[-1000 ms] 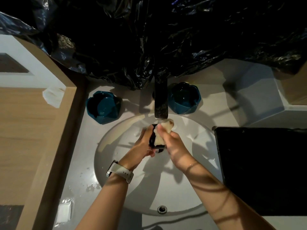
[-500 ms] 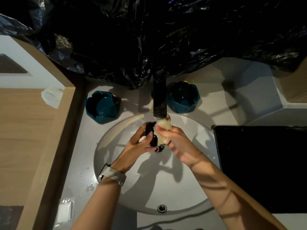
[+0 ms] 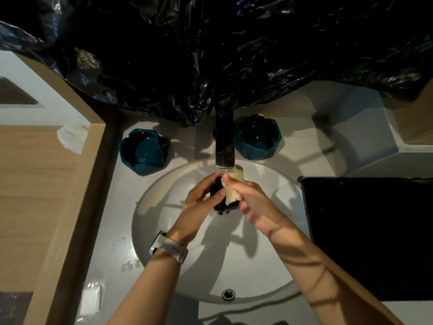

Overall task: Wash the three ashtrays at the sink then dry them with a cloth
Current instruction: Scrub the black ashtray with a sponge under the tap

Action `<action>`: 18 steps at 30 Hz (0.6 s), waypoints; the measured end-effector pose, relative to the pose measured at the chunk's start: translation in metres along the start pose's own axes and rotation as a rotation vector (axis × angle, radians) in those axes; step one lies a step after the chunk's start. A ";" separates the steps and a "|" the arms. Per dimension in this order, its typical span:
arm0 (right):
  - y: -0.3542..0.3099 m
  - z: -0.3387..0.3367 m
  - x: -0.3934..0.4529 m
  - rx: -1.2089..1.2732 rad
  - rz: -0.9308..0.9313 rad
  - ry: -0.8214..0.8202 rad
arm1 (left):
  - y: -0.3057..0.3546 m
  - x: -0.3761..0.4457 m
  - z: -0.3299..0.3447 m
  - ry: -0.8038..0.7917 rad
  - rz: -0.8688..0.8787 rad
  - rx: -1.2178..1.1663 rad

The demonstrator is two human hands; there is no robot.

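Left hand gripping dark ashtray under faucet; right hand pinching cloth, rubbing. Better turning ashtray, reaching every notch.

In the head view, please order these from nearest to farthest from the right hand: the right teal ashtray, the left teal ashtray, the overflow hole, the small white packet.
From the right hand:
1. Right teal ashtray, behind it, beside the faucet.
2. Overflow hole, at the basin's near rim.
3. Left teal ashtray, back left on the counter.
4. Small white packet, near left counter edge.
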State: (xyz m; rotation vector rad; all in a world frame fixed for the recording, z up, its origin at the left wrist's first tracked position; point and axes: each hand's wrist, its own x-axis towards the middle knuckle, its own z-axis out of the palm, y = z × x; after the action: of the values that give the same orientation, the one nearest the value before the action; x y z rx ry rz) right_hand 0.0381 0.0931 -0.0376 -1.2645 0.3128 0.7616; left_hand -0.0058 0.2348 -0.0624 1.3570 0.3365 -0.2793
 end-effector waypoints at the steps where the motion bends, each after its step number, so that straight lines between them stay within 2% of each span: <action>1: 0.000 0.000 0.001 -0.021 -0.002 -0.006 | 0.002 0.000 0.000 0.007 0.000 -0.037; 4: 0.005 0.002 0.001 -0.019 -0.065 0.006 | 0.009 -0.001 -0.001 -0.077 -0.097 -0.092; 7: 0.008 0.005 0.000 -0.002 -0.083 -0.010 | 0.011 -0.002 -0.001 -0.073 -0.172 -0.099; 10: 0.000 0.004 0.000 -0.018 -0.082 -0.031 | 0.011 -0.004 -0.006 -0.074 -0.093 -0.111; 13: -0.009 -0.002 0.002 -0.004 -0.031 -0.074 | 0.011 -0.003 -0.013 -0.155 0.031 0.119; 14: -0.010 -0.003 0.003 0.026 -0.013 -0.091 | 0.011 -0.002 -0.014 -0.149 0.034 0.128; 15: -0.010 -0.003 0.004 0.081 0.000 -0.112 | 0.010 -0.002 -0.016 -0.133 0.020 0.075; 18: -0.007 0.001 0.004 0.323 0.049 -0.162 | 0.008 -0.002 -0.012 -0.068 -0.154 -0.283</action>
State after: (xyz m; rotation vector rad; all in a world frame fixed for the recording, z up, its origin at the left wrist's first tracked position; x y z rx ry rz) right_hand 0.0452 0.0947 -0.0342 -0.8882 0.3217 0.8142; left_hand -0.0050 0.2487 -0.0563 1.0430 0.4083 -0.3906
